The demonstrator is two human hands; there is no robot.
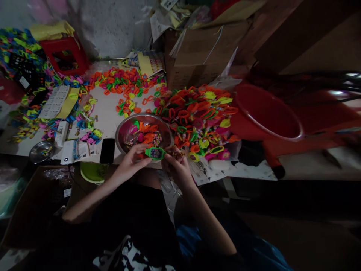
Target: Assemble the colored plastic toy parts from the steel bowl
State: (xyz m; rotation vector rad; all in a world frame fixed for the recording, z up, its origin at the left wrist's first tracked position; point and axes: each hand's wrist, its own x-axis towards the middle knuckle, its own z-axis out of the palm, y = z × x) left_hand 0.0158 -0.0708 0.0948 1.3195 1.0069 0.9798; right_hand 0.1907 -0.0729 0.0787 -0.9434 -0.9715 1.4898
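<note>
A green toy watch (pixel 155 153) with a dark, picture-printed face is held level between both hands, just over the near rim of a metal bowl (pixel 119 132). My left hand (pixel 134 158) pinches its left end between thumb and fingers. At the other end, my right hand (pixel 177 163) grips the watch with the thumb on top; some small brownish pieces show by its fingers, too blurred to name. Inside the bowl lie orange, green and pink toy watches (pixel 149 131) with beaded-looking strips. To the right of the bowl rises a heap of similar bright pieces (pixel 197 116).
A black phone (pixel 107 150) lies left of the bowl, near a small metal dish (pixel 41 152). Farther back stand a red stool (pixel 66 56) and a cardboard box (pixel 203 49). A red basin (pixel 267 111) sits right. Printed sheets (pixel 55 101) lie among colourful pieces at left.
</note>
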